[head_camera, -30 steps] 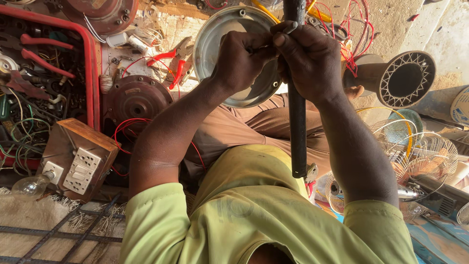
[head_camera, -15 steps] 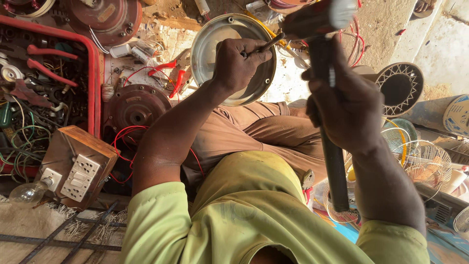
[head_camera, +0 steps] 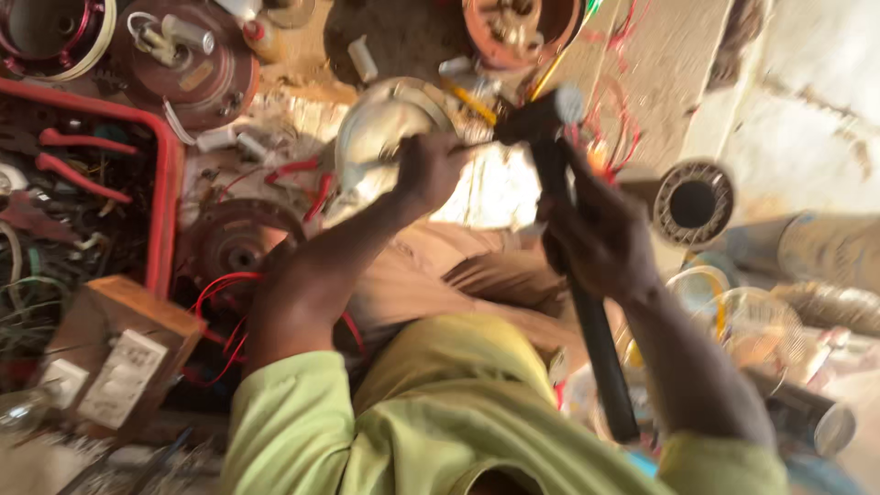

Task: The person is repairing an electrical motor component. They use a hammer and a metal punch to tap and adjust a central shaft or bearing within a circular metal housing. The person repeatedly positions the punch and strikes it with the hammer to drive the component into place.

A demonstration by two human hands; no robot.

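The right hand (head_camera: 600,234) is clenched around a long black pipe (head_camera: 577,275), whose axis runs steeply from near the lap up to its capped top end. The left hand (head_camera: 431,170) pinches a thin tool (head_camera: 472,147), pointing sideways at that top end. Below lies a cluttered floor (head_camera: 642,82) with a red tray (head_camera: 170,183) of tools.

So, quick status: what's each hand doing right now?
Left hand shut on thin tool, at tube's top. Right hand grips black tube upright. Blurry; nothing blocking.
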